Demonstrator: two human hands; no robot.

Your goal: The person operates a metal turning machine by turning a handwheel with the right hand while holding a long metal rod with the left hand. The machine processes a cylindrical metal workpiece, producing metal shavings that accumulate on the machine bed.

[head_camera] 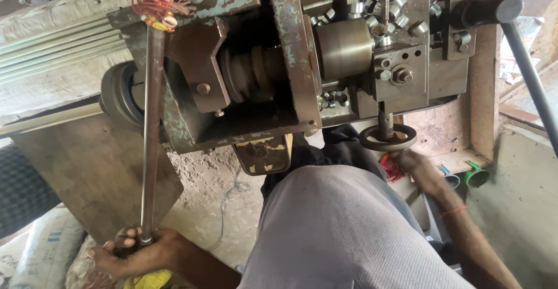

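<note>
Below the old lathe (279, 62), the left hand (136, 251) is clenched around the long steel bar's (152, 132) lower end, while the right hand (415, 164) grips the handwheel (387, 137). Apparently feeding stock; next likely calls for steadying the bar and turning the wheel.

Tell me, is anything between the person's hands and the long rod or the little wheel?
Nothing visible. The left hand already grips the end of the long rod, and the right hand reaches up against the small handwheel.
</note>
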